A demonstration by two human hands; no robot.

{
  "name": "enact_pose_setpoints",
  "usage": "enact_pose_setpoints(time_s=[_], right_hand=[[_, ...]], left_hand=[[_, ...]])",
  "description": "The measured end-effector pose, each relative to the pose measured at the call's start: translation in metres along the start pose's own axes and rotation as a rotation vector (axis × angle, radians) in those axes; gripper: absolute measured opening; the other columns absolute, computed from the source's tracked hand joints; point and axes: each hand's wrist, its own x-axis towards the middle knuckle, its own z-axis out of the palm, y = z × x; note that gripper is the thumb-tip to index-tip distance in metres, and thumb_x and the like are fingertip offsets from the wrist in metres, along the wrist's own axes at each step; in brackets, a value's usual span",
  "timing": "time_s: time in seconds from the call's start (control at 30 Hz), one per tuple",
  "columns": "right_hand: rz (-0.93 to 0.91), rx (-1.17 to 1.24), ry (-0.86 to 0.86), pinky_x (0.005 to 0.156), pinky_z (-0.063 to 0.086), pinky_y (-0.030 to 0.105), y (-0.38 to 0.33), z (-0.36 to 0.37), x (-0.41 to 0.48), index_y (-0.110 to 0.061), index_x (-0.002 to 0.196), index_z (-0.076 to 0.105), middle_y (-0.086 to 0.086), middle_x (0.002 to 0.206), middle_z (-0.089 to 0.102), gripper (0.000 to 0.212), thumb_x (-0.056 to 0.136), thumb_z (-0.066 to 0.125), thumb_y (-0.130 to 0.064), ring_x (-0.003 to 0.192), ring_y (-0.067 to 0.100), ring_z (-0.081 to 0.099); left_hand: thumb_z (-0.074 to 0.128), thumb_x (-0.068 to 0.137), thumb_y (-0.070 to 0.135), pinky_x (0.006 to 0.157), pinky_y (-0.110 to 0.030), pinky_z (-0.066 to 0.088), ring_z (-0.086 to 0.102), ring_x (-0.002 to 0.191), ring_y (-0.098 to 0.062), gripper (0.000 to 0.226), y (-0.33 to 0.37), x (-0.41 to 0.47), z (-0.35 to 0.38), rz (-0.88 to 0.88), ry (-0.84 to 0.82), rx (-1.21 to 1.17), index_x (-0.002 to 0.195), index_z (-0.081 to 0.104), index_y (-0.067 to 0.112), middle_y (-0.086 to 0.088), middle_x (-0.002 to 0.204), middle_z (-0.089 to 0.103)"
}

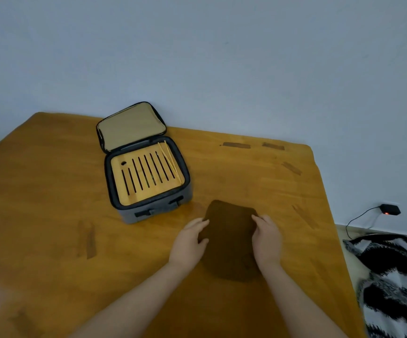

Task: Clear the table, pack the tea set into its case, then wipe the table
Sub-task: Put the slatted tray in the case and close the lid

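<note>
Two hands grip a brown cloth (pixel 229 242) lying on the wooden counter (pixel 51 196) -- the left hand (pixel 187 243) curls its fingers (pixel 201 222) round the left edge, the right hand (pixel 267 240) round the right; just beyond stands the open grey case (pixel 153 212), a slatted bamboo tray (pixel 148 175) inside.

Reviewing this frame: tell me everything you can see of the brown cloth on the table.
The cloth is plain dark brown and looks soft and thick, like towelling. It lies flat on the wooden table, roughly rectangular with rounded corners, just in front of the open case. The left hand holds its left edge and the right hand its right edge, fingers curled onto it. Its near end is blurred.
</note>
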Motion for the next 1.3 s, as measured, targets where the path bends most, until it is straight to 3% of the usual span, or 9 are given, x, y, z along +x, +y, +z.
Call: enact_pose_setpoints(time_s=[0.17, 0.37, 0.57, 0.8, 0.97, 1.07, 1.17, 1.23, 1.3], right_hand=[[-0.038, 0.026, 0.041, 0.091, 0.051, 0.038, -0.048, 0.002, 0.025, -0.001, 0.119, 0.067, 0.014, 0.119, 0.066, 0.032, 0.092, 0.052, 0.008, 0.107, 0.030, 0.063], [-0.135, 0.054, 0.103, 0.096, 0.050, 0.039, -0.121, 0.013, 0.060, -0.002, 0.122, 0.065, 0.015, 0.123, 0.065, 0.032, 0.095, 0.048, 0.003, 0.112, 0.030, 0.061], [-0.283, 0.044, 0.081, 0.097, 0.047, 0.037, -0.202, 0.042, 0.094, -0.002, 0.125, 0.062, 0.013, 0.126, 0.063, 0.037, 0.094, 0.045, 0.006, 0.116, 0.029, 0.058], [-0.538, -0.073, 0.048, 0.054, 0.054, 0.032, -0.263, 0.096, 0.132, -0.001, 0.101, 0.073, 0.012, 0.098, 0.072, 0.038, 0.072, 0.060, 0.020, 0.081, 0.029, 0.067], [-0.547, -0.099, 0.004, 0.049, 0.054, 0.032, -0.269, 0.131, 0.149, -0.001, 0.094, 0.074, 0.011, 0.094, 0.072, 0.034, 0.069, 0.064, 0.019, 0.078, 0.030, 0.068], [-0.550, -0.129, -0.007, 0.053, 0.055, 0.032, -0.268, 0.141, 0.150, -0.003, 0.089, 0.076, 0.011, 0.095, 0.073, 0.031, 0.065, 0.071, 0.016, 0.081, 0.029, 0.070], [-0.601, -0.218, 0.011, 0.059, 0.054, 0.033, -0.266, 0.143, 0.152, -0.006, 0.092, 0.076, 0.014, 0.109, 0.069, 0.023, 0.071, 0.072, 0.003, 0.096, 0.031, 0.065], [-0.653, -0.283, 0.027, 0.084, 0.054, 0.044, -0.268, 0.143, 0.148, -0.007, 0.099, 0.074, 0.017, 0.127, 0.060, 0.021, 0.079, 0.069, -0.015, 0.120, 0.035, 0.054], [-0.635, -0.290, -0.084, 0.107, 0.037, 0.053, -0.277, 0.144, 0.131, -0.012, 0.115, 0.069, 0.016, 0.144, 0.047, 0.038, 0.088, 0.057, -0.036, 0.139, 0.034, 0.035]], left_hand=[[0.061, 0.093, 0.019, 0.115, -0.027, 0.030, 0.032, 0.139, -0.008, 0.055, -0.008, 0.008, -0.053, 0.042, 0.096, 0.010, 0.144, 0.041, 0.029, 0.010, 0.150, 0.038], [0.066, 0.090, 0.015, 0.109, -0.034, 0.041, 0.044, 0.131, -0.015, 0.059, -0.024, 0.024, -0.128, 0.095, 0.164, -0.045, 0.143, 0.043, 0.024, 0.005, 0.143, 0.047], [0.068, 0.089, 0.022, 0.102, -0.038, 0.047, 0.051, 0.122, -0.020, 0.065, -0.064, 0.048, -0.190, -0.015, 0.220, 0.003, 0.146, 0.038, 0.021, 0.003, 0.146, 0.043], [0.067, 0.090, 0.021, 0.103, -0.036, 0.045, 0.050, 0.121, -0.020, 0.073, -0.113, 0.074, -0.217, -0.165, 0.113, -0.057, 0.151, 0.028, 0.016, 0.001, 0.146, 0.039], [0.067, 0.090, 0.021, 0.104, -0.037, 0.044, 0.049, 0.123, -0.022, 0.072, -0.133, 0.093, -0.218, -0.199, 0.087, -0.090, 0.151, 0.028, 0.015, 0.000, 0.147, 0.038], [0.066, 0.090, 0.027, 0.102, -0.035, 0.046, 0.050, 0.123, -0.021, 0.071, -0.141, 0.098, -0.217, -0.194, 0.065, -0.035, 0.150, 0.030, 0.017, 0.002, 0.149, 0.034], [0.063, 0.088, 0.046, 0.086, -0.027, 0.051, 0.049, 0.122, -0.014, 0.067, -0.147, 0.096, -0.224, -0.189, 0.153, 0.186, 0.145, 0.037, 0.024, 0.005, 0.145, 0.033], [0.059, 0.087, 0.054, 0.083, -0.028, 0.051, 0.045, 0.123, -0.015, 0.061, -0.153, 0.098, -0.228, -0.171, 0.238, 0.282, 0.139, 0.042, 0.027, 0.004, 0.140, 0.035], [0.054, 0.091, 0.054, 0.092, -0.033, 0.047, 0.040, 0.128, -0.019, 0.056, -0.160, 0.107, -0.232, -0.206, 0.240, 0.203, 0.138, 0.043, 0.026, 0.001, 0.138, 0.038]])
